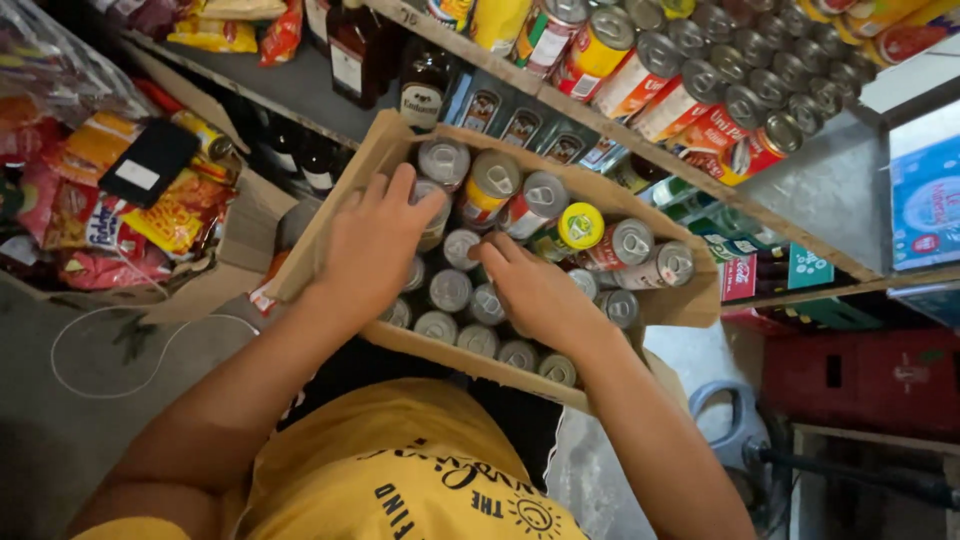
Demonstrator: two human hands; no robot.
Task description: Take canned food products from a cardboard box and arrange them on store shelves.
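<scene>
A shallow cardboard tray (350, 190) full of drink cans rests against my body in front of a shop shelf. Most cans stand upright with silver tops; one has a yellow lid (580, 225), and several at the far side lie tilted. My left hand (375, 245) rests on the cans at the tray's left side, fingers spread over a silver can (432, 215). Toward the middle of the tray my right hand (535, 290) reaches in, fingers curled around a can that it mostly hides.
A metal shelf (830, 190) ahead carries rows of red and yellow cans (700, 100) and dark bottles (355, 50). Snack packets (150, 200) fill a box at left. A red crate (860, 375) and a blue jug (735, 420) stand on the floor at right.
</scene>
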